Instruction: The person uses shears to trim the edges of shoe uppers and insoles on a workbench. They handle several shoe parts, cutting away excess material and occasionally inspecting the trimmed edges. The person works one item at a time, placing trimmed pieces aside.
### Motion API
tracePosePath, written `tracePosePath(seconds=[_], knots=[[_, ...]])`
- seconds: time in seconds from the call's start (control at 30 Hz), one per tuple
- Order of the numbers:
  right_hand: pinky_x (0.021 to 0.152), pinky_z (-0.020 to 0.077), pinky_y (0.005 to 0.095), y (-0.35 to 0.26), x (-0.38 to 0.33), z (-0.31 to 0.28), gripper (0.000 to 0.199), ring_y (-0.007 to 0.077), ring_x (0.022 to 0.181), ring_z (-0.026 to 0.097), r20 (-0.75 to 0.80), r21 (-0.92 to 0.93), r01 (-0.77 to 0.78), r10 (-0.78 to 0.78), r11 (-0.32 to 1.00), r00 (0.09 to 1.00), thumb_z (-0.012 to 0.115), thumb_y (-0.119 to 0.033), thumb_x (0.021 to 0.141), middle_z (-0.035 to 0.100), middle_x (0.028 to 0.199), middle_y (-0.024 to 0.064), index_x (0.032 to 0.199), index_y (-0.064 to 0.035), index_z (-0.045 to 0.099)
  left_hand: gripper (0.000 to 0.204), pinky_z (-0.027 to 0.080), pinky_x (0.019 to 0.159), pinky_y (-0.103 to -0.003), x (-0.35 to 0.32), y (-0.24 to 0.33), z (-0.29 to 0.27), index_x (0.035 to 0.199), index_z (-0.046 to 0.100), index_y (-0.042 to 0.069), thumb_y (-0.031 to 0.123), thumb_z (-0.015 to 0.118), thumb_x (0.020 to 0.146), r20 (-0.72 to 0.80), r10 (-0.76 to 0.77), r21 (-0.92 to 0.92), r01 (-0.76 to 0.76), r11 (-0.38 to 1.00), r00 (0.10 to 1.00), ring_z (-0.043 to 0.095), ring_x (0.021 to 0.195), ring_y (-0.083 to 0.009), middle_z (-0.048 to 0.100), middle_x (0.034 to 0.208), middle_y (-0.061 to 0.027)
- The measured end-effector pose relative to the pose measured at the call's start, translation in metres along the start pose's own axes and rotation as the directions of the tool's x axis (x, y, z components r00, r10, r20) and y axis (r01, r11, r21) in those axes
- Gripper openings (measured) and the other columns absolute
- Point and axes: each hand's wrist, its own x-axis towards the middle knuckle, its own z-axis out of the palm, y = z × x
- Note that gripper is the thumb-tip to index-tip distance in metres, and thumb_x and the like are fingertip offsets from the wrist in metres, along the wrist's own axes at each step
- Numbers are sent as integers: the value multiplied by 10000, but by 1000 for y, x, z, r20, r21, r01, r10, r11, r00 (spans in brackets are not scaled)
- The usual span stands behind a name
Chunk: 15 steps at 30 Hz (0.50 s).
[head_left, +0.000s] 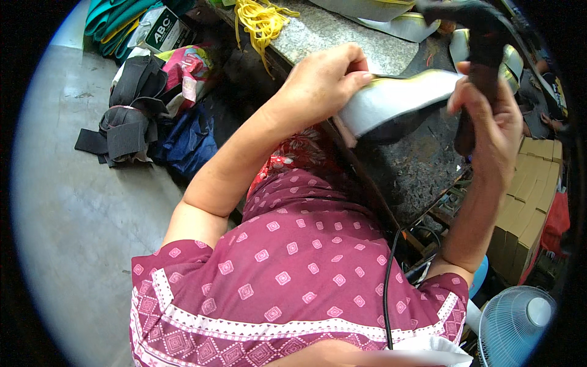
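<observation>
- The left hand (324, 79) grips the rear end of a grey shoe sole (391, 101), fingers curled over its top edge.
- The right hand (489, 116) is closed around a dark tool (480, 46), just right of the sole.
- Yellow cord (260, 21) lies on the bench (342, 37) beyond the left hand.

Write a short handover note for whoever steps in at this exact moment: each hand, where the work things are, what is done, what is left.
Left hand: gripping the heel end of a shoe upper, grey with a yellow-edged rim, held up over the dark, stained workbench.
Right hand: closed around the handle of a dark tool, its head raised above the toe end.
Nearby: yellow cord on the stone slab, more pale uppers behind, black straps on the floor.
Done: cannot tell from this view.
Left: this shoe upper is in hand, apparently mid-work.
</observation>
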Motion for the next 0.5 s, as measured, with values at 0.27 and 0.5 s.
tracePosePath(seconds=[0.27, 0.5], knots=[[779, 460, 223, -44, -14, 4, 390, 88, 839, 602, 230, 166, -371, 330, 914, 916, 655, -315, 959, 654, 974, 44, 1177, 4, 598, 199, 433, 765, -193, -22, 66, -31, 1105, 602, -18, 137, 639, 985, 236, 168, -708, 52, 704, 957, 542, 855, -37, 603, 939, 14], [712, 458, 224, -26, 1, -13, 642, 90, 760, 574, 220, -98, -490, 499, 866, 838, 862, -381, 687, 615, 888, 24, 1129, -3, 590, 314, 500, 827, -253, -18, 22, -33, 1097, 678, -57, 217, 694, 945, 566, -22, -519, 377, 767, 824, 613, 896, -82, 694, 958, -34]])
